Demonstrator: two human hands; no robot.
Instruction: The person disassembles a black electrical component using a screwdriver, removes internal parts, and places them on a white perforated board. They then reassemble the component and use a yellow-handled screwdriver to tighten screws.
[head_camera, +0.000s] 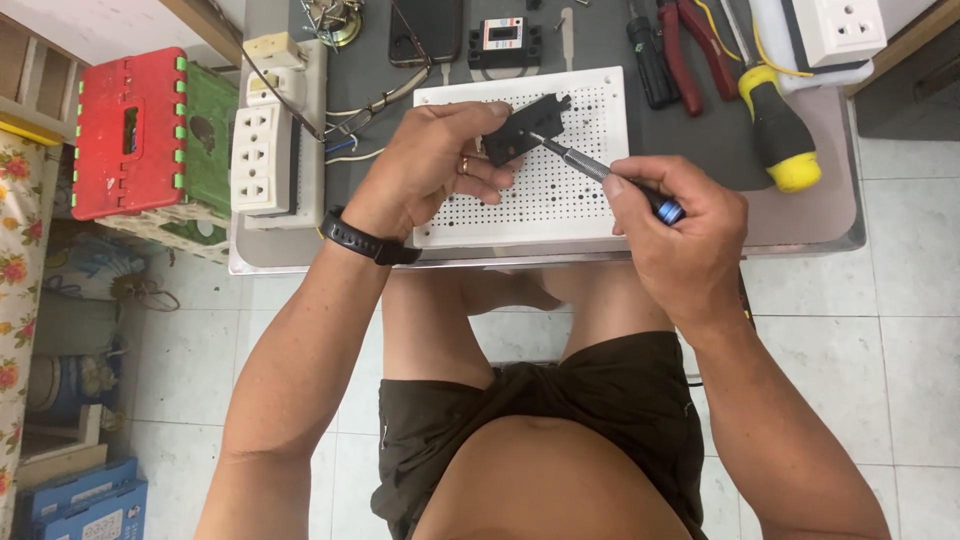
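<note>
The left hand (440, 165) is pinching a small black plastic part (522, 125) over the white perforated board (580, 195) on the desk (700, 150). The right hand (680, 235) is closed around a slim precision screwdriver (590, 165), its tip meeting the part from four o'clock. The grip is looking thin: should the tip slip, it may be jabbing the left fingers. At two o'clock a yellow-handled screwdriver (775, 135) is lying idle.
</note>
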